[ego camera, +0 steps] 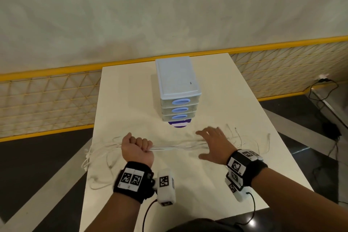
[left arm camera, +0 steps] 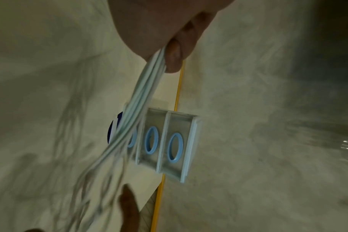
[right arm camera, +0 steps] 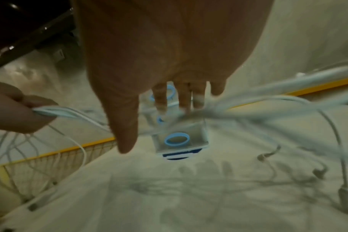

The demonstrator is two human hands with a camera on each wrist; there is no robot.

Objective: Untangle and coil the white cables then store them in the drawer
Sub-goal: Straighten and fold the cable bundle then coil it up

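A bundle of white cables (ego camera: 169,147) stretches across the cream table (ego camera: 235,100), with loose ends trailing off both sides. My left hand (ego camera: 136,149) grips the bundle in a fist near the table's left side; the left wrist view shows the cables (left arm camera: 147,87) running out from under my curled fingers (left arm camera: 174,55). My right hand (ego camera: 211,144) is spread with straight fingers over the cables to the right, and in the right wrist view the cables (right arm camera: 258,92) pass blurred just under its fingertips (right arm camera: 184,100). A small drawer unit (ego camera: 178,88) with three blue-handled drawers, all closed, stands beyond the hands.
A dark blue and white round sticker (ego camera: 179,124) lies at the foot of the drawer unit. A yellow mesh fence (ego camera: 47,100) runs behind the table. Black cords (ego camera: 320,90) lie on the dark floor at the right. Cable plugs (right arm camera: 320,172) dangle near the table's right edge.
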